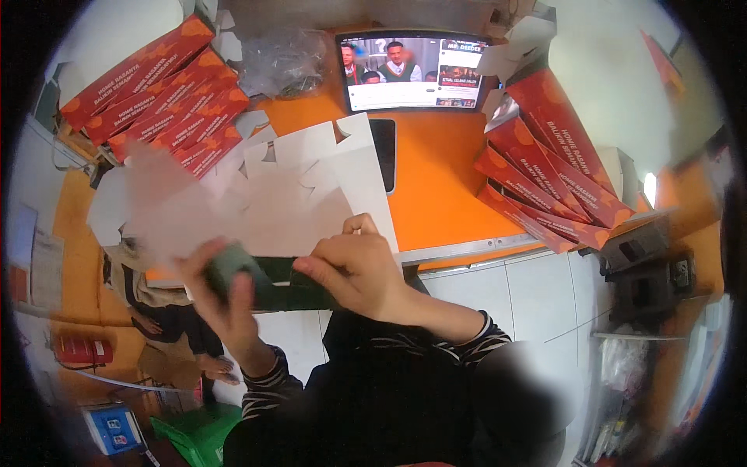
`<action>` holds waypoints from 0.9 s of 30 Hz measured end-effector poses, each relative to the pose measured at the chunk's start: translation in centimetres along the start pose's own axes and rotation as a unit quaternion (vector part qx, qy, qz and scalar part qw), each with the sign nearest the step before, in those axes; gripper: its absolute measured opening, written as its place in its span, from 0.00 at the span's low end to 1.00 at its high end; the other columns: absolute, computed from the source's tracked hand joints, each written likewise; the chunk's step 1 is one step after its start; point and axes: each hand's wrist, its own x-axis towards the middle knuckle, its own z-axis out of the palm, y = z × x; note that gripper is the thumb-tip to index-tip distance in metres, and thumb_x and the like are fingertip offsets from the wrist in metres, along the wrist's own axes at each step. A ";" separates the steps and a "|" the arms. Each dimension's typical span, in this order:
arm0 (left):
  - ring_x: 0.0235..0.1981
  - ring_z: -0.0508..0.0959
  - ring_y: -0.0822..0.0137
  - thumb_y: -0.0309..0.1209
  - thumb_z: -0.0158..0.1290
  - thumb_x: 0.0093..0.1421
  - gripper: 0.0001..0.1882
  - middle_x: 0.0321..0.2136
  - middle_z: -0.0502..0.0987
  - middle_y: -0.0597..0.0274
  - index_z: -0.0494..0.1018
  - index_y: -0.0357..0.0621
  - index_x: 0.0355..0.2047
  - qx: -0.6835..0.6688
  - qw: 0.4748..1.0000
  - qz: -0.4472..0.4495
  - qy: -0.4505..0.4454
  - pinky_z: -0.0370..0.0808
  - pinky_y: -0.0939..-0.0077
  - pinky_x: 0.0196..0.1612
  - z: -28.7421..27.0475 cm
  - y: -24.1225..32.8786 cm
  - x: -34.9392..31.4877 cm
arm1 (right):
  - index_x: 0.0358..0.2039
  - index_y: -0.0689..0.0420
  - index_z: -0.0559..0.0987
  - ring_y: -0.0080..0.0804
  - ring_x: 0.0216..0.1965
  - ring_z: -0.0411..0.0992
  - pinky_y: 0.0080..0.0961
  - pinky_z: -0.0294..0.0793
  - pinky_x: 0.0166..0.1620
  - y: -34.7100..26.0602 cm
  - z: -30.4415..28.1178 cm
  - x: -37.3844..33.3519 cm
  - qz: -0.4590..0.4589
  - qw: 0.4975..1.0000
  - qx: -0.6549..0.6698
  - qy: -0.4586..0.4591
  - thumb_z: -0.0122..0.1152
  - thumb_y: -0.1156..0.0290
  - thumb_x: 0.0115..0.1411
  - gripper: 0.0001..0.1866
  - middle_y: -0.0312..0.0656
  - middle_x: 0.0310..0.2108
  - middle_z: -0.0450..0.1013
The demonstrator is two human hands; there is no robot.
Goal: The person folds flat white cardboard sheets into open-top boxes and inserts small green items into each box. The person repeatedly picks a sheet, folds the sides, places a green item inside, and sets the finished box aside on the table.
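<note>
Above the near edge of the orange table I hold a dark green carton piece (pixel 299 294), with part of it blurred. My left hand (pixel 222 303) grips its left end, thumb up on the near face. A pale, motion-smeared flap (pixel 167 202) rises beside that hand; whether it belongs to the same carton I cannot tell. My right hand (pixel 362 272) has curled fingers, with its thumb pressed on the carton's upper right edge. Flat white carton sheets (pixel 311 187) with cut notches lie on the table just beyond both hands.
Stacked red printed cartons stand at the far left (pixel 167 93) and right (pixel 545 171) of the orange table (pixel 436 187). A lit tablet (pixel 412 74) sits at the back, a dark phone (pixel 384 156) nearer. Clear plastic bags (pixel 284 62) lie back left. Another person's feet (pixel 218 367) show lower left.
</note>
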 end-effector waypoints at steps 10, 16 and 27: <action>0.58 0.61 0.49 0.24 0.53 0.52 0.13 0.54 0.63 0.42 0.71 0.41 0.40 0.066 0.980 -0.108 -0.156 0.56 0.63 0.58 -1.3 1.0 -0.9 | 0.20 0.55 0.76 0.31 0.18 0.61 0.25 0.56 0.36 -0.1 1.6 -0.6 -0.063 0.995 0.024 0.068 0.65 0.66 0.51 0.09 0.36 0.14 0.66; 0.46 0.72 0.57 0.26 0.64 0.44 0.22 0.43 0.71 0.48 0.71 0.43 0.41 0.030 0.967 -0.059 -0.244 0.66 0.66 0.49 -3.5 0.3 -2.9 | 0.20 0.54 0.75 0.29 0.20 0.61 0.27 0.55 0.37 -0.2 1.1 -0.1 -0.165 0.984 0.026 0.067 0.66 0.65 0.49 0.09 0.33 0.15 0.64; 0.46 0.71 0.59 0.31 0.66 0.42 0.36 0.41 0.69 0.52 0.62 0.44 0.51 0.066 0.997 -0.038 0.026 0.67 0.65 0.49 -4.2 -6.6 -7.5 | 0.58 0.51 0.63 0.58 0.64 0.41 0.52 0.39 0.56 -1.1 -0.3 1.2 -0.203 0.978 -0.032 0.045 0.64 0.35 0.39 0.50 0.59 0.63 0.42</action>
